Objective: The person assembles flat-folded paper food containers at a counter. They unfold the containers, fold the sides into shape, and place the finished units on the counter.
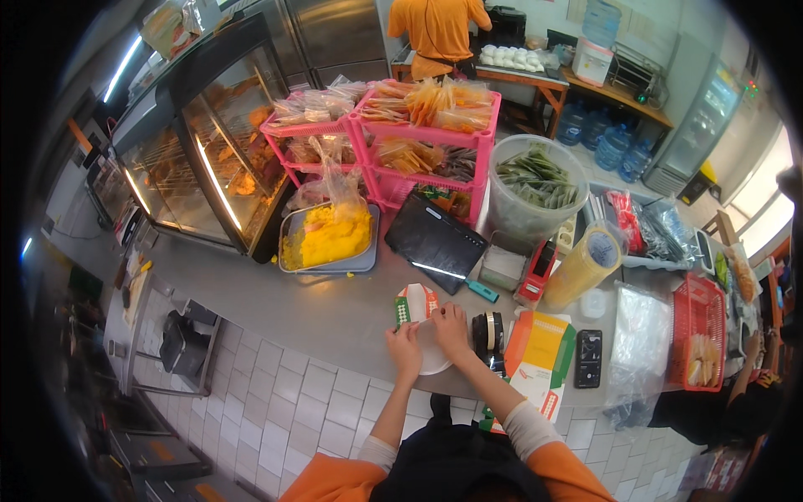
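A white paper food carton (433, 356) lies at the front edge of the grey counter, with a green and orange printed end (416, 303) pointing away from me. My left hand (404, 350) pinches its left side, fingers closed. My right hand (452, 331) presses on its right side with bent fingers, also closed on the paper. Just right of my right hand stands a short black and light-coloured cylinder (488, 333). Beyond it lie flat printed cartons (542, 356) in orange, yellow, white and green.
A tray of yellow food (330, 238) stands beside the glass warming case (205, 159). Pink racks (435, 180), a dark tablet (435, 243), a red tape dispenser (536, 272) and a clear tub (539, 180) line the back. A phone (589, 358) and red basket (701, 322) are right. Another person (439, 38) stands beyond.
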Available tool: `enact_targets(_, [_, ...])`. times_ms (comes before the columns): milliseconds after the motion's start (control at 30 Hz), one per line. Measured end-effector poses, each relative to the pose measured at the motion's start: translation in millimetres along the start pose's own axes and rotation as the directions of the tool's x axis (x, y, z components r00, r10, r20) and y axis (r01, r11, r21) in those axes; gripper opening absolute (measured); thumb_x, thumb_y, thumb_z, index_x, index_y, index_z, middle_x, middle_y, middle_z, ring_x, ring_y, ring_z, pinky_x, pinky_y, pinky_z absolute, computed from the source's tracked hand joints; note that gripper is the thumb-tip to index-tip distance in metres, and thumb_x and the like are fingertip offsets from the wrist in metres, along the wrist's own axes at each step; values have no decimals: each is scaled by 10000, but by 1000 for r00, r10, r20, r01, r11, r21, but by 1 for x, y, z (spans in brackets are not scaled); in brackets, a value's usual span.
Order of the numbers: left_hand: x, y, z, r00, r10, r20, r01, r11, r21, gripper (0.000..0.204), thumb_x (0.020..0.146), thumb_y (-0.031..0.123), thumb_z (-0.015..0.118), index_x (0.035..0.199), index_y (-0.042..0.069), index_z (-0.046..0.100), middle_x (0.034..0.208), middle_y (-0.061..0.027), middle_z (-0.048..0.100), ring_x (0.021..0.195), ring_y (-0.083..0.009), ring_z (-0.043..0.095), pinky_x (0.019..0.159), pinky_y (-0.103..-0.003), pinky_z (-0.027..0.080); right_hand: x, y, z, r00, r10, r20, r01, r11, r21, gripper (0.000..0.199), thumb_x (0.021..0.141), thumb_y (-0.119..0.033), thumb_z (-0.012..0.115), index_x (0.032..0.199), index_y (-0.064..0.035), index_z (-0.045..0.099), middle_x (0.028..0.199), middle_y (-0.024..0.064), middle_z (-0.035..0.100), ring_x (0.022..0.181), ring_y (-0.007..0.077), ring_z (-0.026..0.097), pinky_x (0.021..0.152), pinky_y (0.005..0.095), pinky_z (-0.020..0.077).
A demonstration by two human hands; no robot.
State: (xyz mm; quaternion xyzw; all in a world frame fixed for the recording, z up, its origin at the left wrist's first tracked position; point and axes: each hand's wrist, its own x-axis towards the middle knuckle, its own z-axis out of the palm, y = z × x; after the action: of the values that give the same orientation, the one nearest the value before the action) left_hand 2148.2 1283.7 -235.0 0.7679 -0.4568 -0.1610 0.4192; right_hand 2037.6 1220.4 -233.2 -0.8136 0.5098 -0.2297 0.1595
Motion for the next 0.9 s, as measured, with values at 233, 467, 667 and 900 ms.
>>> enact_targets(233, [2, 3, -2, 999, 26, -33, -28, 997, -69, 176, 907, 209, 569, 1013, 124, 681, 1016, -208, 509, 972, -348, 479, 862, -400, 401, -44, -40, -69, 979, -38, -201, 94, 957, 275, 220, 792, -65, 632, 1005, -52, 582, 1108, 176, 525, 1077, 364, 472, 939, 447, 373])
enact_targets(467, [-2, -5, 3, 999, 21, -25, -22, 997, -68, 364, 856, 223, 632, 1218, 216, 593, 1128, -215, 436, 1058, -370, 414, 938, -446, 349, -218, -15, -149, 945, 234, -228, -182, 957, 226, 530, 721, -56, 708, 1214, -63, 511, 1259, 213, 474, 1165, 393, 461, 969, 445, 387])
enact_targets(667, [-1, 7, 2, 986, 119, -118, -109, 990, 89, 549, 788, 330, 703, 1298, 242, 520, 1264, -280, 358, 1193, -439, 299, 1022, -537, 232, -278, 28, -144, 933, 278, 228, -244, 955, -167, 748, 660, -145, 783, 1337, -198, 471, 1445, 194, 351, 1310, 408, 361, 1033, 449, 371])
enact_targets(900, [-43, 105, -86, 865, 194, 462, -30, 940, -339, 617, 817, 304, 690, 1354, 118, 451, 1371, -195, 369, 1290, -345, 318, 1070, -470, 247, -280, 55, -148, 881, 293, 371, -283, 956, -83, 436, 722, -187, 739, 1144, -136, 642, 1258, 152, 566, 1063, 333, 594, 838, 408, 506])
